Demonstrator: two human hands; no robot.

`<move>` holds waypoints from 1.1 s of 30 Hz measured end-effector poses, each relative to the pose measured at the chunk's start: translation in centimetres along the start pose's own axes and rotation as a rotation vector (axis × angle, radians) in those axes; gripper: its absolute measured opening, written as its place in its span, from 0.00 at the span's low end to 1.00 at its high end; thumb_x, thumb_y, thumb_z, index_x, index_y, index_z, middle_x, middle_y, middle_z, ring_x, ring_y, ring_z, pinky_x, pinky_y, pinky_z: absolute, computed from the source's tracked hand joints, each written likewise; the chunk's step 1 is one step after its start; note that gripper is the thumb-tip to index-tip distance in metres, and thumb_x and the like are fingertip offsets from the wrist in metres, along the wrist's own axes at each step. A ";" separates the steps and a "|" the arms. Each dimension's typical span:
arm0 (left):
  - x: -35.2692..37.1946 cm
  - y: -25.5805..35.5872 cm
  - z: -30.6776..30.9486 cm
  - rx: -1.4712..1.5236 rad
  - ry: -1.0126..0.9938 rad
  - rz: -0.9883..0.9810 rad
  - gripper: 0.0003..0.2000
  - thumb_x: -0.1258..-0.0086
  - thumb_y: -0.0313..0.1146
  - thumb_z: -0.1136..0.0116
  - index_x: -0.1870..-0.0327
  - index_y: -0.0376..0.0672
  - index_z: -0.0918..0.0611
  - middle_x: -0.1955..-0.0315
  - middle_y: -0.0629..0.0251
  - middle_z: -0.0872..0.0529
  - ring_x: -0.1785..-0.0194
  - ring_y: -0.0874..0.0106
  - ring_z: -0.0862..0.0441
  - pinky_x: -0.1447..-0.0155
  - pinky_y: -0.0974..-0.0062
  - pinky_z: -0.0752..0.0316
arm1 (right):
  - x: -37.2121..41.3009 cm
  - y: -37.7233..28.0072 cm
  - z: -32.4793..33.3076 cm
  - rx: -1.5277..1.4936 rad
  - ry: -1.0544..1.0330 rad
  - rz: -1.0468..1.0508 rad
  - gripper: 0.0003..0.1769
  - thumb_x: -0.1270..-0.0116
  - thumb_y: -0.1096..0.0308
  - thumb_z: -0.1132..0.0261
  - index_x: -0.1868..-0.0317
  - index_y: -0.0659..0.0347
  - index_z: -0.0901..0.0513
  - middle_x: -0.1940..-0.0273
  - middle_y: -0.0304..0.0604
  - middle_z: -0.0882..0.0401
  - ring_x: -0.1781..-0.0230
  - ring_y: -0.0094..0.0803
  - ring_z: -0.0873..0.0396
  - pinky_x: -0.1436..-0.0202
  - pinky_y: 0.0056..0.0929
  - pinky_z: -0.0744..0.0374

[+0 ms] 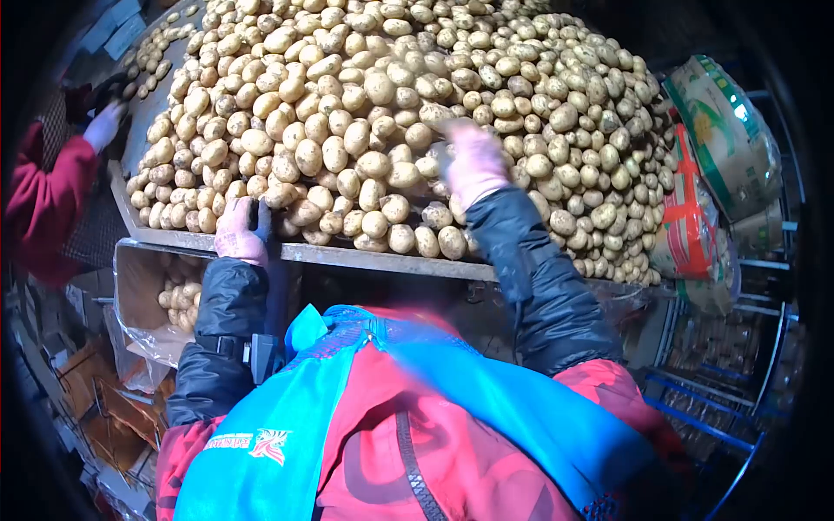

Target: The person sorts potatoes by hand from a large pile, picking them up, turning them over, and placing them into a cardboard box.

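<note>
Under both hands spreads a large heap of yellow-brown potatoes (pixel 373 122), some with dark soil on them. My left hand (pixel 241 233), in a pink glove with dark finger parts, rests at the table's front rim (pixel 382 259) against the nearest potatoes. Its thumb stands apart from the fingers, and no potato shows in its grasp. Further in, right of the middle, my right hand (pixel 476 163) in a pink glove is over the heap. Motion smears its fingers, so whether it grips a potato cannot be made out.
Below the rim at left stands a plastic-lined box (pixel 143 286) with potatoes inside. Printed bags (pixel 725 139) and a red-banded bag (pixel 691 217) line the right side, near a blue metal rack (pixel 704 434). At far left another person's gloved hand (pixel 104 126) reaches toward the table.
</note>
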State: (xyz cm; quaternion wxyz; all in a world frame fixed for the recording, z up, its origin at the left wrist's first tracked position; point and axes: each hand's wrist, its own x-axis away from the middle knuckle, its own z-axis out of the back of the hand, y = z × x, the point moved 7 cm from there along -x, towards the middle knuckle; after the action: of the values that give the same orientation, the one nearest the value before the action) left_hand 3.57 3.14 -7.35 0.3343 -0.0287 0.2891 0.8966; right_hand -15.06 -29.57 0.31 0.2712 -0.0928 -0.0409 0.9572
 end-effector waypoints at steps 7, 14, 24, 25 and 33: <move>0.1 0.8 1.0 -0.021 -0.016 0.103 0.09 0.30 0.38 0.36 0.58 0.42 0.17 0.60 0.52 0.16 0.56 0.49 0.17 0.52 0.58 0.22 | -3.7 6.2 -1.6 0.060 -0.342 -0.232 0.24 0.36 0.56 0.31 0.42 0.57 0.19 0.44 0.56 0.18 0.41 0.49 0.20 0.39 0.45 0.21; -0.1 0.5 0.9 0.065 0.050 0.364 0.16 0.32 0.43 0.31 0.49 0.44 0.15 0.56 0.56 0.14 0.54 0.60 0.15 0.48 0.65 0.21 | -0.3 6.6 -1.7 -1.015 0.045 -0.214 0.21 0.37 0.73 0.29 0.43 0.68 0.18 0.47 0.52 0.16 0.45 0.39 0.18 0.37 0.34 0.23; -0.1 13.1 -1.2 1.544 -0.418 0.872 0.22 0.23 0.51 0.44 0.34 0.49 0.23 0.55 0.68 0.16 0.58 0.76 0.19 0.61 0.77 0.24 | -1.2 -11.4 3.8 -1.222 -0.213 0.418 0.20 0.35 0.68 0.27 0.44 0.62 0.15 0.51 0.51 0.14 0.47 0.37 0.16 0.41 0.33 0.21; 0.3 12.5 -1.1 1.544 -0.413 0.869 0.22 0.23 0.51 0.44 0.34 0.49 0.23 0.55 0.68 0.16 0.58 0.76 0.19 0.61 0.77 0.24 | -2.5 -11.4 2.6 -1.138 -0.223 0.298 0.20 0.35 0.65 0.27 0.44 0.62 0.15 0.50 0.53 0.14 0.47 0.40 0.16 0.40 0.34 0.21; 4.0 7.8 -0.8 1.870 -0.353 0.989 0.24 0.22 0.54 0.47 0.37 0.47 0.21 0.51 0.63 0.15 0.53 0.68 0.17 0.61 0.73 0.19 | -10.0 -13.3 -5.5 -0.116 -0.461 0.147 0.38 0.43 0.39 0.28 0.40 0.56 0.22 0.49 0.57 0.15 0.45 0.52 0.17 0.41 0.48 0.20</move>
State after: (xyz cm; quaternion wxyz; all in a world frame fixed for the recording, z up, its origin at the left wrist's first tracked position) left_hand -4.49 0.29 -5.15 -0.1395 0.4889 0.7882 0.3469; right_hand 1.15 -23.39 -1.78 0.1785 0.1097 -0.1499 0.9663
